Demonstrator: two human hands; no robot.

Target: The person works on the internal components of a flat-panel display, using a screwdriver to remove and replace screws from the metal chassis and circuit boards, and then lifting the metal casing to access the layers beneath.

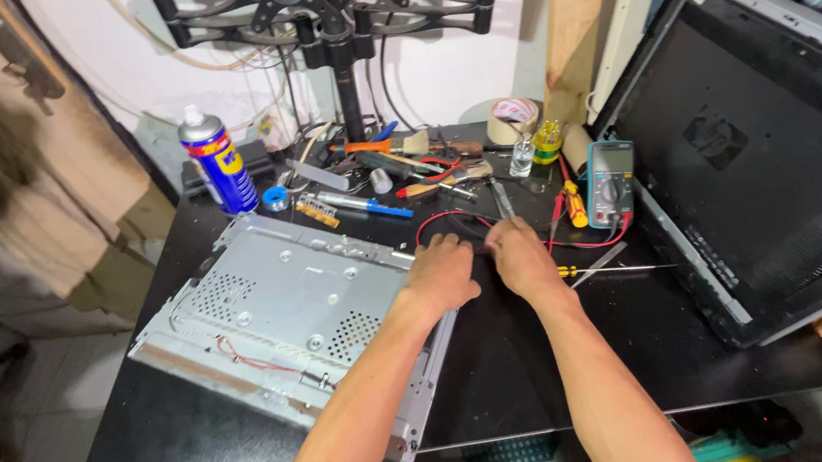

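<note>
A grey metal monitor chassis [287,303] with perforated patches lies face down on the black table [565,367]. My left hand [440,270] rests curled at the chassis's far right corner. My right hand [519,256] sits just beside it on the table, fingers closed around something small I cannot make out, near a red wire [450,217] that loops in front of both hands. A yellow-handled screwdriver [595,268] lies just right of my right hand.
A black monitor back cover [755,148] leans at the right. A multimeter [610,182], a blue and yellow spray can [219,164], a tape roll [513,119], pliers, pens and several small tools crowd the table's far side. A monitor stand [343,47] rises behind.
</note>
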